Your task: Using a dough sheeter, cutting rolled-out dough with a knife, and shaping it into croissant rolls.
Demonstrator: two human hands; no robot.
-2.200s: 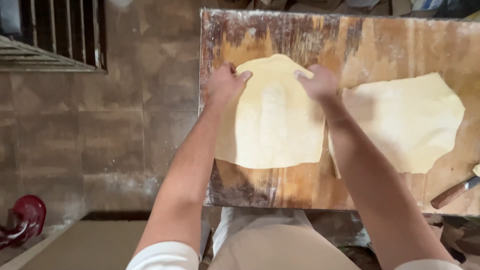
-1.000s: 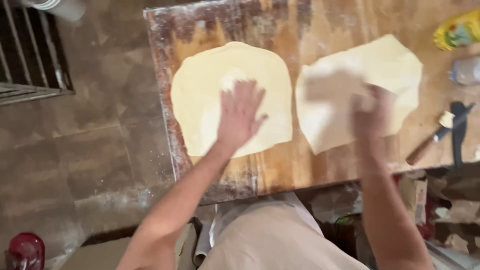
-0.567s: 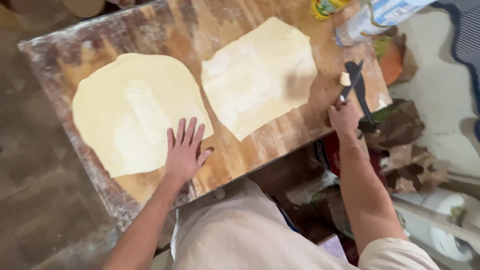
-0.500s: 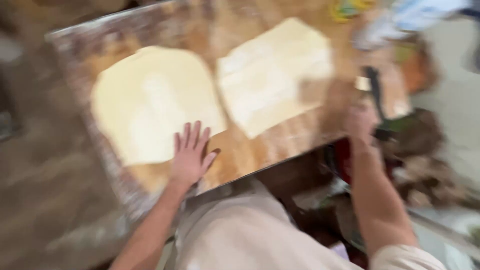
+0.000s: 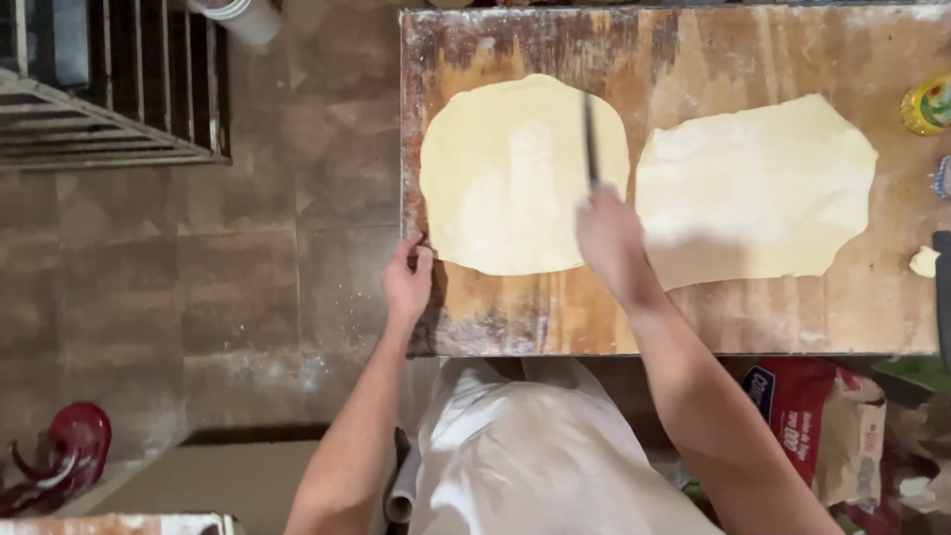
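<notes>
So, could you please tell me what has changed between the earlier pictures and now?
The right hand went to the table's right edge, picked up the knife and brought it over the left dough sheet. The left hand slid off that dough to the wooden table edge. Both dough sheets, including the right one, stayed put.

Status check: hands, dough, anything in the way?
Right hand grips knife over left dough sheet. Left hand on table edge. Nothing blocking.

Brown tile floor (image 5: 198,267), metal rack (image 5: 109,89) top-left.
</notes>
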